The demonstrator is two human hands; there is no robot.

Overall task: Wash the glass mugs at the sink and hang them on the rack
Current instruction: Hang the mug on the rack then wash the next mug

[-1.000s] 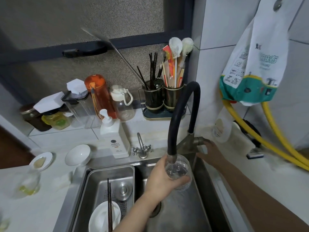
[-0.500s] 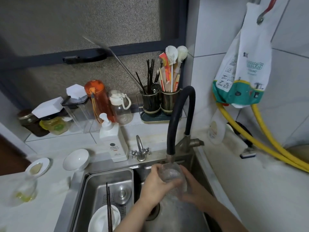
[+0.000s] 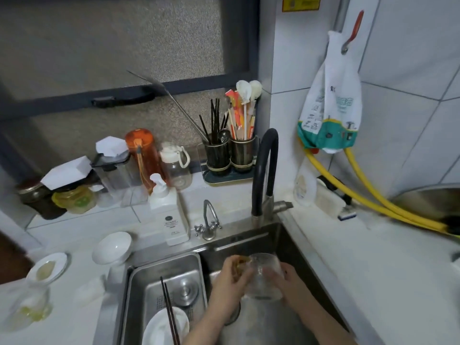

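Observation:
A clear glass mug [image 3: 263,276] is held low over the steel sink [image 3: 293,242], below and in front of the black faucet spout [image 3: 263,175]. My right hand [image 3: 290,285] grips the mug from its right side. My left hand [image 3: 230,282] is at the mug's left rim, fingers curled at the opening, with something brownish showing at the fingertips. No water stream is visible from the spout. No rack is in view.
A steel basin insert [image 3: 139,295] on the sink's left holds a white plate [image 3: 161,329] and dark chopsticks [image 3: 170,317]. A soap dispenser [image 3: 171,215], small tap [image 3: 209,222], white bowl [image 3: 113,247], jars and a utensil holder [image 3: 229,155] line the counter. Yellow hoses [image 3: 368,195] run at right.
My right hand left the faucet lever and came to the mug. Both hands lowered the mug away from the spout, deeper into the sink. The view tilted up.

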